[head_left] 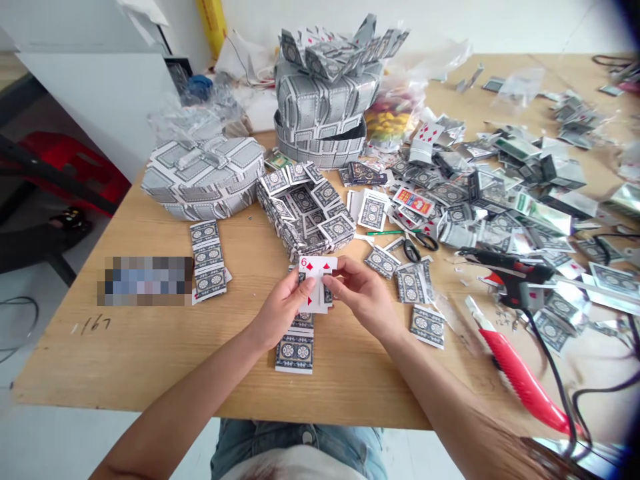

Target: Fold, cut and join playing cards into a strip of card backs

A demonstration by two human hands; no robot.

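Grey-patterned card strip (295, 353) is lying nearest, at six o'clock from the hands, and a red-handled cutter (523, 373) is resting between three and four. At the clock's centre, on my remote feed, I am watching the left hand (275, 310) pinching a six of diamonds (316, 268), thumb on its face. The right hand (367, 300) is gripping the card's right side narrowly, its thumb pressing a slim patterned flap. I am not managing to tell whether that flap is a fold of this card or a second one.

I am judging this as folding; good work is depending on a steady left thumb, a flap square to the edge and firm, even pressure along the crease.

For writing, I am reading a red "6" at the card's top-left corner. Just below nine, a handwritten mark (96, 325) on the table (150, 353) is possibly saying "167". Around three, a black glue gun (515, 273) is showing no legible brand. Farther out, an open basket (337, 229) is standing at twelve; at two, a red-and-yellow label (414, 201) is carrying print too small for me.
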